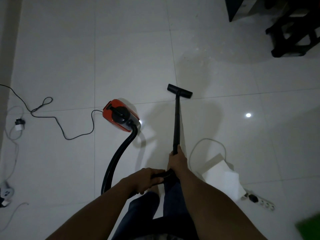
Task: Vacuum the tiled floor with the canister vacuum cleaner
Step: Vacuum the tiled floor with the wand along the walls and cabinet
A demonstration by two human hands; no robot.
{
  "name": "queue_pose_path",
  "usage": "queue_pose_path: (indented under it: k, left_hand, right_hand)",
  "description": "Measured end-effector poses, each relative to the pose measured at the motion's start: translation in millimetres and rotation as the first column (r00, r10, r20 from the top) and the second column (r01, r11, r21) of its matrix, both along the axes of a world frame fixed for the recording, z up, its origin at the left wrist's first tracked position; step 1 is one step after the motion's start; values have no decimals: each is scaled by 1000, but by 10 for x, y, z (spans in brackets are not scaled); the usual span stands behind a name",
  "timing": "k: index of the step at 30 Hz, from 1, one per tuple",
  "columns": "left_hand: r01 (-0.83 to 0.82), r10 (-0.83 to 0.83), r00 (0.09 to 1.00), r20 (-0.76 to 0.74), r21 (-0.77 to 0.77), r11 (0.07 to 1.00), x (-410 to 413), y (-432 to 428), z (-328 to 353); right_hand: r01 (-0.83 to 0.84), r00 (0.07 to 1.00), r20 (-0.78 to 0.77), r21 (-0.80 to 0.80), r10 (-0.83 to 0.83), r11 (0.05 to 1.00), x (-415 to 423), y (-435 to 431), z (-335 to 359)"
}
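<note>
A red and black canister vacuum (120,115) stands on the white tiled floor (131,54) left of centre. Its black ribbed hose (117,156) curves down from the canister to my hands. My left hand (147,180) grips the hose near its end. My right hand (176,161) grips the lower end of the black wand (177,122). The wand runs forward to the flat black floor nozzle (179,91), which rests on the tiles near a grout line.
The vacuum's black power cord (60,125) loops across the floor at left, near a plug adapter (20,124) and white cables. A white power strip (261,202), white paper (223,177) and a white cable lie at right. Dark furniture legs (292,37) stand at top right.
</note>
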State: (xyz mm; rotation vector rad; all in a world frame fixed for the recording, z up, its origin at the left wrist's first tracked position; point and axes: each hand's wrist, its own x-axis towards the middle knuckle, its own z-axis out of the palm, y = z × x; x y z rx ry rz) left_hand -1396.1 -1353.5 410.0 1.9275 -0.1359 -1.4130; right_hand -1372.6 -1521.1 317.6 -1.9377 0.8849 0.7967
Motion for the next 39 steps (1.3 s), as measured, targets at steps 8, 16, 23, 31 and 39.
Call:
queue_pose_path:
  k: [8,16,23,31,39]
  left_hand:
    - [13,-13,1000,21,-7,1000,870,-426,-82]
    - [-63,63,998,-17,2,998,2133,-1278,-206]
    - [-205,203,978,-51,-50,977,3200,-1947,-144]
    - [-198,196,978,-67,-16,980,4285,-2130,-270]
    - [-228,223,970,-92,-52,972,5538,-2120,-284]
  right_hand:
    - [-133,991,-33,-113,130,985,919,-502,-641]
    - [-157,986,-59,-25,156,987,2353,-1240,-172]
    - [-267,963,-55,-42,265,963,3620,-1833,-64]
    - [-343,939,-56,-57,340,938,4784,-2020,-92]
    - [-380,924,-60,-45,378,924,6086,-1986,-70]
